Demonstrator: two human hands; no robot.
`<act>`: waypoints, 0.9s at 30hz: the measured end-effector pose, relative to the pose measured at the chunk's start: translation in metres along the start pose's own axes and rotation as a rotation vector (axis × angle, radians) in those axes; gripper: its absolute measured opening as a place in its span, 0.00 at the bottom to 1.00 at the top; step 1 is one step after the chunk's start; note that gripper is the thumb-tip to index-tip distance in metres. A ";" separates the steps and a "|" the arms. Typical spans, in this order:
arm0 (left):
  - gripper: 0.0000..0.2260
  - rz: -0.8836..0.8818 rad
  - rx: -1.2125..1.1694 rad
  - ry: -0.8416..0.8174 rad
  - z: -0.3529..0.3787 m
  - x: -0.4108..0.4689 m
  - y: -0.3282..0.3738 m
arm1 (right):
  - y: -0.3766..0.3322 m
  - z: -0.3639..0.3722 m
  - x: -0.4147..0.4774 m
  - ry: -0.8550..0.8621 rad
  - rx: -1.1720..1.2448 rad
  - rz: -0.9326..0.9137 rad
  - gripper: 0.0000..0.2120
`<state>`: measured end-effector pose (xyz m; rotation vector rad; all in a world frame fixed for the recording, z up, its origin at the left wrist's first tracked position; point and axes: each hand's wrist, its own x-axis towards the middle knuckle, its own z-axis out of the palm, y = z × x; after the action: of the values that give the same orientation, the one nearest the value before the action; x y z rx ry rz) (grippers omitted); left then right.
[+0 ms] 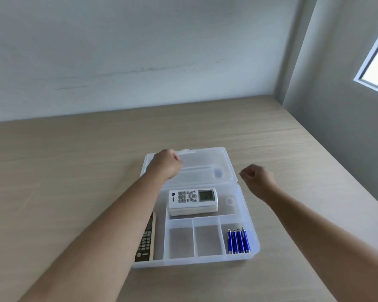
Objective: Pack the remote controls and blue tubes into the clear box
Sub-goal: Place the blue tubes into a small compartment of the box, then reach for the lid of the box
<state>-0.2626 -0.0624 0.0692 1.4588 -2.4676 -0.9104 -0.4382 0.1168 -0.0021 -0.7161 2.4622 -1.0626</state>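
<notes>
Now left hand (165, 162) grips the open lid (205, 166); right hand (258, 179) hovers clenched, empty.

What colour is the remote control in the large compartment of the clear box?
White remote control, with grey buttons; seen in the head view.

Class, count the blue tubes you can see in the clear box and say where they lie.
4. The blue tubes lie side by side in the near right compartment of the clear box; none visible elsewhere.
</notes>
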 end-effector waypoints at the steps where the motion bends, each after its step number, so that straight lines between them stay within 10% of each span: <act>1: 0.10 -0.047 0.018 0.071 -0.009 0.012 -0.019 | -0.008 0.006 0.011 -0.008 -0.019 -0.010 0.06; 10: 0.29 -0.486 -0.326 0.033 0.007 0.077 -0.122 | -0.009 0.062 0.083 -0.096 -0.100 0.196 0.25; 15: 0.16 -0.623 -0.614 0.167 0.038 0.096 -0.138 | 0.010 0.093 0.085 -0.032 0.000 0.198 0.18; 20: 0.29 -0.548 -0.746 0.310 0.047 0.101 -0.145 | 0.015 0.098 0.084 0.112 0.104 0.105 0.16; 27: 0.14 -0.215 -0.830 0.517 0.000 0.075 -0.122 | -0.033 0.057 0.078 0.208 0.220 -0.137 0.09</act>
<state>-0.2103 -0.1675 -0.0123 1.3945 -1.3307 -1.1949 -0.4623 0.0200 -0.0246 -0.7447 2.4382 -1.5024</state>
